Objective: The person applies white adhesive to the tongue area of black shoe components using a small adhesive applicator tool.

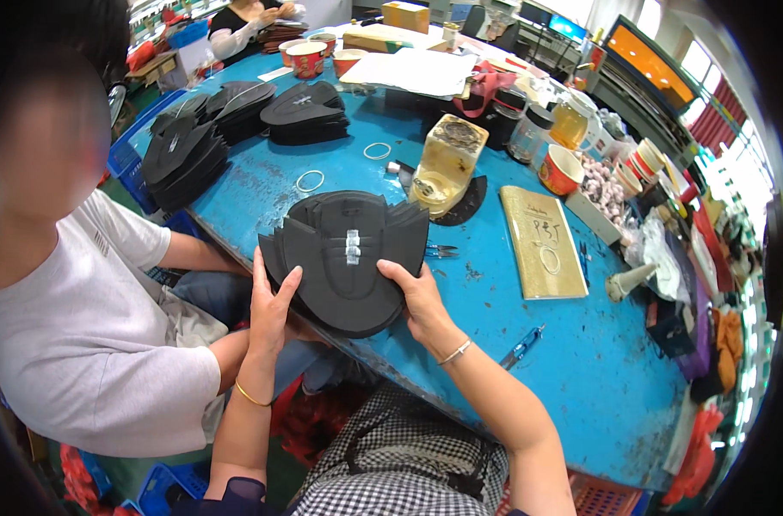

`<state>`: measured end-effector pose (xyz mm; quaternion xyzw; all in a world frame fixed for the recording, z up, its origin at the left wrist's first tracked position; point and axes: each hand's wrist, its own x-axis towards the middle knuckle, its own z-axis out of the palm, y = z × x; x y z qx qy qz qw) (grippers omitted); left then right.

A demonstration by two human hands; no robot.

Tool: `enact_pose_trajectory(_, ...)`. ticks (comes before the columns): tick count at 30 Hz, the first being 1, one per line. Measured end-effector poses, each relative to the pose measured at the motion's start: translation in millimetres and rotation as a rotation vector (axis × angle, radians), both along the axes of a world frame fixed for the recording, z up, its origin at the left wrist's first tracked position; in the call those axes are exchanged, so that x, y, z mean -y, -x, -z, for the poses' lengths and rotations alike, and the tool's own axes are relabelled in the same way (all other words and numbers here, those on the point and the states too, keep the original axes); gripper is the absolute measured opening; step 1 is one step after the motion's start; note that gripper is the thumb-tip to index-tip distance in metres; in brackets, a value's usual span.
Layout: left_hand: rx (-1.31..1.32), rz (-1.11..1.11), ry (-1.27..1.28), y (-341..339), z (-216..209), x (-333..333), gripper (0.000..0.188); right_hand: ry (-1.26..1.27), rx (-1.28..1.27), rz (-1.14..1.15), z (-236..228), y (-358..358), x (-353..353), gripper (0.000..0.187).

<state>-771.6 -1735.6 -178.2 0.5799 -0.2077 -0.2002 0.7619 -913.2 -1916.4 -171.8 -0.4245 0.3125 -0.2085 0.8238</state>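
Observation:
A stack of black curved foam pieces [344, 297] is held at the table's front edge, its layers slightly fanned out at both sides. Pale shiny marks show on the middle of its top piece. My left hand [271, 305] grips the stack's left side, fingers along the edge and thumb towards the top. On the opposite side my right hand [419, 301] clasps it with the thumb on the top piece; its other fingers are hidden beneath. Just beyond the stack stands a yellowish glue container [447, 163], near a white rubber band [310, 181].
More black stacks [185, 159] lie at the far left of the blue table [469, 344]. To the right are a gold notebook [542, 245], a blue-handled cutter [522, 347], paper cups [561, 168] and clutter. A person in a light shirt [107, 327] sits close on my left.

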Motion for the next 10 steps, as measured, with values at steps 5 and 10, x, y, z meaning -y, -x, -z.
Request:
enact_pose_trajectory(5, -0.031, 0.063, 0.102, 16, 10, -16, 0.080, -0.222, 0.112, 0.040, -5, 53, -10, 0.062)
enact_pose_trajectory(10, -0.359, 0.185, 0.297, 61, 30, -29, 0.089, -0.373, 0.349, -0.081, -42, 137, -13, 0.076)
